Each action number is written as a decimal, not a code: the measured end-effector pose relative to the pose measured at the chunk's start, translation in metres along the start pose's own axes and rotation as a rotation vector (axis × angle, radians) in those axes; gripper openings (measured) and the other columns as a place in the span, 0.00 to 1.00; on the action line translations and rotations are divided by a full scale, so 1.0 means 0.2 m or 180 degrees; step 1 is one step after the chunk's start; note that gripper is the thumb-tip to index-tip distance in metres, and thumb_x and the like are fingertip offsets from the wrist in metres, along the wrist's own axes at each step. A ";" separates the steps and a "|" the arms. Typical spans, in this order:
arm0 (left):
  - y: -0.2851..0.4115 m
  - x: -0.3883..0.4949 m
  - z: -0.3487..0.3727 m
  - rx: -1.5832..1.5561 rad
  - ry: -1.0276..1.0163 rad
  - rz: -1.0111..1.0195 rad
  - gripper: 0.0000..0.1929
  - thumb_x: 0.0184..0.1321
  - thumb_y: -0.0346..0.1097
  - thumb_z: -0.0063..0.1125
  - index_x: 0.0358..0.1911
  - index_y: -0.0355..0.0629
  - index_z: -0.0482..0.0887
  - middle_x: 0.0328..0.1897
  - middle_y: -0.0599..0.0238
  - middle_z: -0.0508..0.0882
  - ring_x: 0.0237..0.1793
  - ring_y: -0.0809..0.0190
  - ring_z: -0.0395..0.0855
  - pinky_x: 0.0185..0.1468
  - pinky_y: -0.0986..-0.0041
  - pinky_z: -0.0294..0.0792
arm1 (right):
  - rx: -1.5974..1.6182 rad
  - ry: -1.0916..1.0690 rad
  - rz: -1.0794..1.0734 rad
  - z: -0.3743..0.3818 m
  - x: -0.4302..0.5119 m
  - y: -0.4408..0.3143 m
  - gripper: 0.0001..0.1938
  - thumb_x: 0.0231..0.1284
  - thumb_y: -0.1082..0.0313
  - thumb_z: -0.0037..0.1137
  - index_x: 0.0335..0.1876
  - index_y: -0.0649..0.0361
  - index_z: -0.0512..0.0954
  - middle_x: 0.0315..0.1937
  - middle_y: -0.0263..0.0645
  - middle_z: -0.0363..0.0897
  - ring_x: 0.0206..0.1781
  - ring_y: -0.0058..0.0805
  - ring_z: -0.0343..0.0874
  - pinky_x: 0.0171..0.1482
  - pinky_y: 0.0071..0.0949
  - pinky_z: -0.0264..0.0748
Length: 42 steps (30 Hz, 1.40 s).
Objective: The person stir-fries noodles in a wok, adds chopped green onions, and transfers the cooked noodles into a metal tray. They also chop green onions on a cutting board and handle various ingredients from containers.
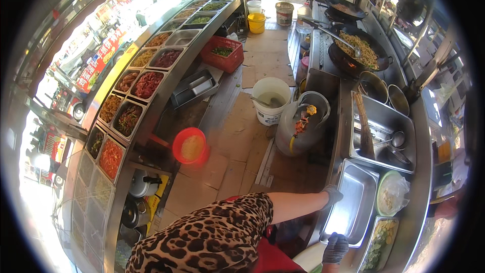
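Note:
A rectangular stainless steel food pan (350, 197) lies in front of me on the counter, with no food in it. My left hand (332, 197), in a dark glove, grips its near long rim. My right hand (335, 248), gloved in grey, has its fingers closed over the rim at the pan's lower corner. Beyond the pan is a light green round container (384, 197) partly covered by a clear plastic bag (398, 191). A smaller steel pan (379, 244) of sliced green and yellow food sits beside my right hand.
A steel sink (401, 163) holds ladles (398, 139) and a bamboo brush (364, 132). Noodles (362, 51) sit in a wok (382, 41) over flame. A gas cylinder (299, 132), white bucket (265, 115) and red bowl (204, 155) stand on the floor. Food pans (146, 85) line the opposite counter.

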State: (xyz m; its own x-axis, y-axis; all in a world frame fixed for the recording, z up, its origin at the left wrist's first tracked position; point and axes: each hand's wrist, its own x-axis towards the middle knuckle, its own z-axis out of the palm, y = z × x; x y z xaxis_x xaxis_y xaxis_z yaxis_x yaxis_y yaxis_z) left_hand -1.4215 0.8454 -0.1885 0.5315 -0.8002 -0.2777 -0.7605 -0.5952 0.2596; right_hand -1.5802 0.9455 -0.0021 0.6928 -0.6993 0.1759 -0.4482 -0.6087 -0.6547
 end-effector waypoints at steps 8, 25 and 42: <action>0.08 0.03 0.01 -0.1104 -0.0942 0.0653 0.14 0.48 0.39 0.58 0.34 0.38 0.86 0.29 0.54 0.83 0.32 0.54 0.82 0.34 0.63 0.73 | 0.1133 0.0424 0.1795 -0.15 -0.35 -0.18 0.22 0.68 0.47 0.38 0.32 0.60 0.74 0.26 0.31 0.73 0.30 0.22 0.67 0.35 0.26 0.67; -1.55 -0.57 -0.35 -0.0616 -0.1782 0.0172 0.13 0.58 0.40 0.51 0.45 0.51 0.84 0.45 0.62 0.83 0.45 0.56 0.82 0.47 0.65 0.74 | -0.0004 -0.1037 0.1256 0.43 -0.41 0.01 0.19 0.62 0.49 0.51 0.36 0.60 0.81 0.27 0.37 0.81 0.30 0.26 0.77 0.36 0.29 0.74; -3.94 -1.07 -0.82 -0.5588 0.1198 -0.3863 0.06 0.62 0.34 0.53 0.38 0.40 0.74 0.22 0.62 0.75 0.17 0.60 0.74 0.21 0.65 0.70 | -0.1151 -0.3113 -0.0423 1.79 1.62 -1.56 0.19 0.60 0.49 0.43 0.41 0.53 0.81 0.39 0.48 0.81 0.45 0.45 0.79 0.51 0.41 0.71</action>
State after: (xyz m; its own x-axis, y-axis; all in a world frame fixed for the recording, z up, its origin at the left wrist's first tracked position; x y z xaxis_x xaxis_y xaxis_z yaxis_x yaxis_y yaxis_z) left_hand -0.8752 1.4729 -0.1822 0.5549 0.0772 -0.8283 0.8275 0.0512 0.5591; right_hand -1.0137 1.0440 -0.0035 0.8309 -0.1096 -0.5456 -0.3656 -0.8467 -0.3867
